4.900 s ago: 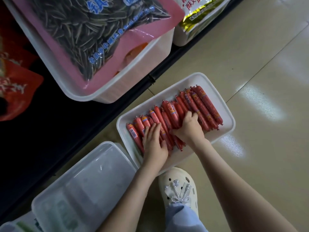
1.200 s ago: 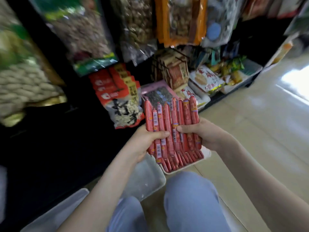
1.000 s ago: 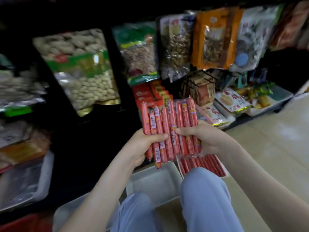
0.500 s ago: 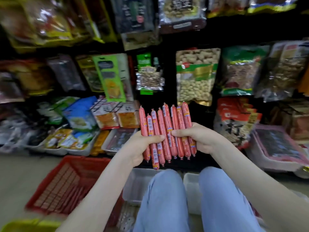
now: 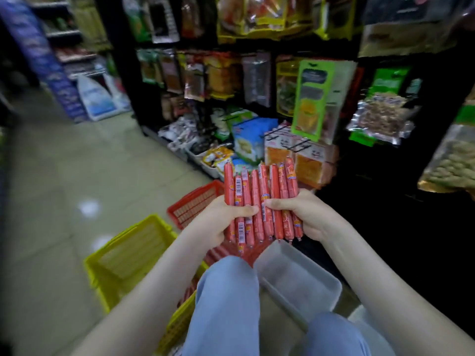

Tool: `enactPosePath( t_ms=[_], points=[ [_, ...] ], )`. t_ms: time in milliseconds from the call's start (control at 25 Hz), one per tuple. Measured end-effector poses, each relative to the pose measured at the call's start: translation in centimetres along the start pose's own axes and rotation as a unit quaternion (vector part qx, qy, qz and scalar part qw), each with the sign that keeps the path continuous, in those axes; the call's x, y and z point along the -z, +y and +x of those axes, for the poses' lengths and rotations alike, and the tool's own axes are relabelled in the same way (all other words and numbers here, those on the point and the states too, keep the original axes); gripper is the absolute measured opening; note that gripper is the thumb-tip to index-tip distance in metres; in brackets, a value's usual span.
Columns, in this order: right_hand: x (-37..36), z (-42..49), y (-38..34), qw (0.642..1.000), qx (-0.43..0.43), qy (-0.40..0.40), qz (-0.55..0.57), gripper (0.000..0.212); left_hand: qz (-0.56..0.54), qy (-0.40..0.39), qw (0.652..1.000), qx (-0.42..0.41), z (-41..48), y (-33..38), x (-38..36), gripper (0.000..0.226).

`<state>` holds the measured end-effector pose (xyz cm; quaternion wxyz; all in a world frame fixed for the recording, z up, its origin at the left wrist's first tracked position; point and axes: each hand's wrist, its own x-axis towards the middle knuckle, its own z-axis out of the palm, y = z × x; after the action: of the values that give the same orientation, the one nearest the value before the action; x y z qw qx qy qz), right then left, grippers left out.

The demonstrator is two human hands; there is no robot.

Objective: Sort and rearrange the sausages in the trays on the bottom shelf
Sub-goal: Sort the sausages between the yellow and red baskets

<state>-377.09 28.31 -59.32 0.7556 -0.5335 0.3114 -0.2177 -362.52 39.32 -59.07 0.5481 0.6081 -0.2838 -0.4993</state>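
Note:
Both hands hold up a flat bundle of several red sausages [image 5: 259, 194], standing upright side by side in front of me. My left hand [image 5: 218, 219] grips the left half with the thumb across the front. My right hand [image 5: 305, 214] grips the right half the same way. An empty white plastic tray [image 5: 295, 278] lies on the floor below, beside my knees. More red sausages [image 5: 218, 253] show just under the bundle, partly hidden by my left knee; I cannot tell what they lie in.
A yellow basket [image 5: 128, 258] and a red basket [image 5: 192, 204] stand on the tiled floor to the left. A dark shelf unit full of hanging snack bags [image 5: 313, 98] rises ahead, with low trays of packets [image 5: 216, 158] along its bottom.
I lifted the sausage bundle out of the floor tray with both hands. My view has swung left along the shelf, bringing the red and yellow baskets into sight. The grip is unchanged.

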Motion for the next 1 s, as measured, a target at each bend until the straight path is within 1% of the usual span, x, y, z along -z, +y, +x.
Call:
enactPosePath(
  t_ms=[120, 240, 400, 520, 680, 840, 920, 1000],
  points=[
    [-4.4, 3.1, 1.7, 0.998, -0.018, -0.058, -0.037, 0.033, 0.001, 0.07, 0.997, -0.023, -1.3, -1.1, 4.7, 0.041],
    [-8.7, 6.5, 3.9, 0.988, -0.028, -0.122, -0.095, 0.038, -0.004, 0.111, 0.993, -0.028, -2.1, -2.7, 9.7, 0.045],
    [-14.2, 11.9, 7.7, 0.973, -0.061, -0.175, -0.136, 0.043, -0.062, 0.165, 0.984, -0.002, -1.4, -6.4, 16.7, 0.049],
    [-18.5, 16.3, 11.9, 0.96, -0.109, -0.208, -0.151, 0.045, -0.113, 0.222, 0.968, 0.044, -0.3, -10.1, 22.0, 0.047],
    [-22.9, 22.5, 18.9, 0.946, -0.195, -0.205, -0.161, 0.037, -0.166, 0.296, 0.935, 0.1, 0.9, -15.5, 28.4, 0.043],
    [-24.3, 27.5, 27.1, 0.932, -0.279, -0.164, -0.165, 0.03, -0.217, 0.37, 0.89, 0.155, 0.7, -22.3, 33.2, 0.035],
    [-24.5, 28.9, 31.2, 0.919, -0.318, -0.145, -0.179, 0.032, -0.241, 0.388, 0.869, 0.19, 0.9, -26.1, 34.7, 0.035],
    [-24.4, 29.3, 35.5, 0.901, -0.355, -0.142, -0.207, 0.03, -0.249, 0.403, 0.848, 0.236, 1.7, -30.0, 35.4, 0.036]
  ],
)
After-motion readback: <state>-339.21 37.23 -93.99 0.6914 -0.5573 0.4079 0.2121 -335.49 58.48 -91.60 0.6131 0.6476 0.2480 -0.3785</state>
